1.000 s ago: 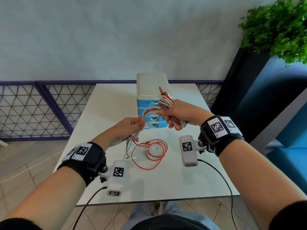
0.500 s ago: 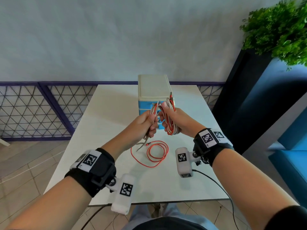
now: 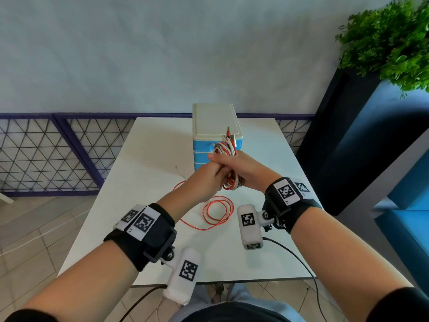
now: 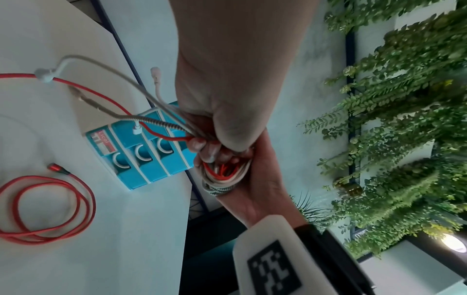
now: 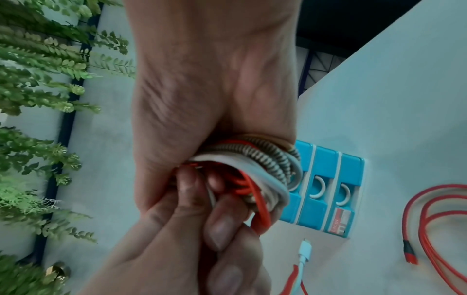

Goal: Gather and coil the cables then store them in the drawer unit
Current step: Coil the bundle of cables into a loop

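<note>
Above the white table (image 3: 148, 182), just near of the blue-and-white plastic drawer unit (image 3: 214, 126), the right hand (image 3: 243, 168) clenches a springy bundle of red, white and braided cables (image 3: 226, 147). The left hand (image 3: 204, 182) pinches its loose tails. Light and limp, it is best gripped across all loops.

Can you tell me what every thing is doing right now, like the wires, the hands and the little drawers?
cable bundle: coiled, gripped in both hands.
red cable: looped loosely on the table.
drawer unit: upright, visible drawers closed.
left hand: grips loose cable ends.
right hand: holds the coil.
</note>
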